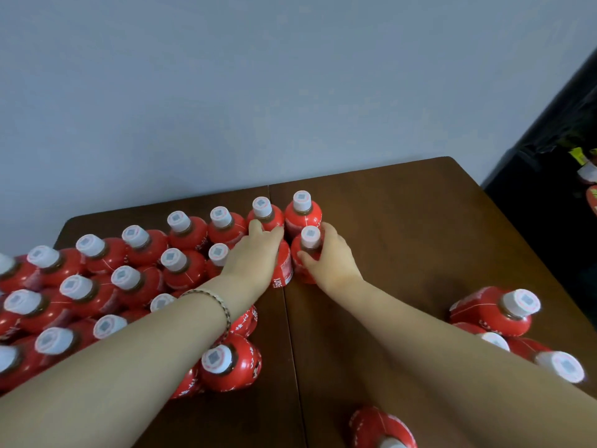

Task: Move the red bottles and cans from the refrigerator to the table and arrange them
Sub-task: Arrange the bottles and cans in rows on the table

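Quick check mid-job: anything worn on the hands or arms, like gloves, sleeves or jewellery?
No gloves or sleeves show; both forearms are bare. A thin, pale braided bracelet circles the wrist of the left hand. The right hand and wrist wear nothing.

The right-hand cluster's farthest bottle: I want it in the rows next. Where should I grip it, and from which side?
Likely the bottle by its red shoulder under the white cap, from the left or far side: it stands upright, table bare there, other bottles crowding its near side.

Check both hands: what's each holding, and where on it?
The left hand grips a red bottle over its top; the right hand grips the neighbouring bottle at neck and shoulder.
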Demonstrator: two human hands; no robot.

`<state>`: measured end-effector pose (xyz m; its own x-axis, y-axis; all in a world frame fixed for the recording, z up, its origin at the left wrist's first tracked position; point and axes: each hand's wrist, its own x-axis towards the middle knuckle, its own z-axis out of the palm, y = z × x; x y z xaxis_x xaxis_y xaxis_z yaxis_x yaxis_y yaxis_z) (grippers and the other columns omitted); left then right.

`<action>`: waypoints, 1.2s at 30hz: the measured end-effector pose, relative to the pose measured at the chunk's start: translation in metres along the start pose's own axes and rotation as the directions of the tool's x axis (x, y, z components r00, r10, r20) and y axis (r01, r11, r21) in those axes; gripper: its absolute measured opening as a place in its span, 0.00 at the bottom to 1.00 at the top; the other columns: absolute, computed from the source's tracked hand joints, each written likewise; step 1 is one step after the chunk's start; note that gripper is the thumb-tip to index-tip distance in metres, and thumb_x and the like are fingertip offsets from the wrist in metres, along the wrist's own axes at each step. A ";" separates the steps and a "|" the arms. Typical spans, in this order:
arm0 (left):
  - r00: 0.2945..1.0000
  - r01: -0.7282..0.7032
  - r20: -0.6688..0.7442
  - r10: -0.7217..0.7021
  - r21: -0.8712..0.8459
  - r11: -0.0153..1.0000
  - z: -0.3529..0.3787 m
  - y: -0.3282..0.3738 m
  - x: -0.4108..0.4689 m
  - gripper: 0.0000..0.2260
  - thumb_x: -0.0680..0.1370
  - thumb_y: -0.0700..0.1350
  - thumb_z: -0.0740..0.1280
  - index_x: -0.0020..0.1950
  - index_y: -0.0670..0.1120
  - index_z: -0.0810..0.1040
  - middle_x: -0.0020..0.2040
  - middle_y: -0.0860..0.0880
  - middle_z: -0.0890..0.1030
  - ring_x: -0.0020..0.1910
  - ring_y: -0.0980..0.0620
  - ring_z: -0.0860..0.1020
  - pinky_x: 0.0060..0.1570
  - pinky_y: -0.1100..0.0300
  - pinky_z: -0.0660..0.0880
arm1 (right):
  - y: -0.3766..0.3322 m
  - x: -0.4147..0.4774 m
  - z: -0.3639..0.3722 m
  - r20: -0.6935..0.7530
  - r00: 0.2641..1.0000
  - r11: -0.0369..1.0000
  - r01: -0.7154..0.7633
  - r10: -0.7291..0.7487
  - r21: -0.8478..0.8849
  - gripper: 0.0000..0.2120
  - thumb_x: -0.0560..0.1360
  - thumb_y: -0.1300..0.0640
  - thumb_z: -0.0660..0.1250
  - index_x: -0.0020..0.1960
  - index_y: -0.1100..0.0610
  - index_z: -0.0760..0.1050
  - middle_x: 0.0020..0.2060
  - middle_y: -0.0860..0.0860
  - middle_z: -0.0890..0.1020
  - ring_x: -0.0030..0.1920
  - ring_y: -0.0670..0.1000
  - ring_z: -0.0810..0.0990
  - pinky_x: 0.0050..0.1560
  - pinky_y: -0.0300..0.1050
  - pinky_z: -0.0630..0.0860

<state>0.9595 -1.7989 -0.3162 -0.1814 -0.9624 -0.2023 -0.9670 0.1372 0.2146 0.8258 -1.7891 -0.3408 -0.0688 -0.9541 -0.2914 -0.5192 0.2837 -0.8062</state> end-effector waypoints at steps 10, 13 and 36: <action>0.991 -0.037 -0.113 0.077 0.320 0.947 0.029 -0.021 0.003 0.32 0.76 0.54 0.66 0.74 0.49 0.56 0.58 0.44 0.76 0.59 0.45 0.75 0.73 0.48 0.50 | 0.021 0.017 0.013 0.088 0.980 0.980 -0.186 0.179 0.077 0.38 0.69 0.58 0.74 0.71 0.56 0.56 0.66 0.55 0.72 0.64 0.55 0.73 0.59 0.44 0.69; 0.993 -0.052 -0.085 0.086 0.345 0.937 0.027 -0.020 0.009 0.31 0.77 0.52 0.65 0.75 0.49 0.54 0.60 0.43 0.74 0.61 0.44 0.74 0.73 0.47 0.47 | 0.022 0.020 0.015 0.099 0.979 0.981 -0.186 0.181 0.048 0.38 0.70 0.57 0.74 0.71 0.57 0.55 0.66 0.55 0.72 0.65 0.55 0.73 0.61 0.46 0.70; 0.938 -0.200 0.277 0.210 -0.063 0.978 0.006 0.101 -0.094 0.11 0.78 0.54 0.61 0.56 0.50 0.74 0.51 0.52 0.79 0.51 0.50 0.78 0.49 0.55 0.74 | 0.063 -0.118 -0.137 0.268 0.959 0.678 0.257 -0.092 -0.689 0.16 0.79 0.57 0.58 0.65 0.51 0.72 0.63 0.49 0.73 0.64 0.50 0.72 0.64 0.41 0.68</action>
<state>0.8781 -1.6936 -0.2819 -0.4228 -0.8084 -0.4096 -0.8978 0.3122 0.3106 0.6843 -1.6712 -0.2868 0.2102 -0.9153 -0.3437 -0.9563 -0.1194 -0.2669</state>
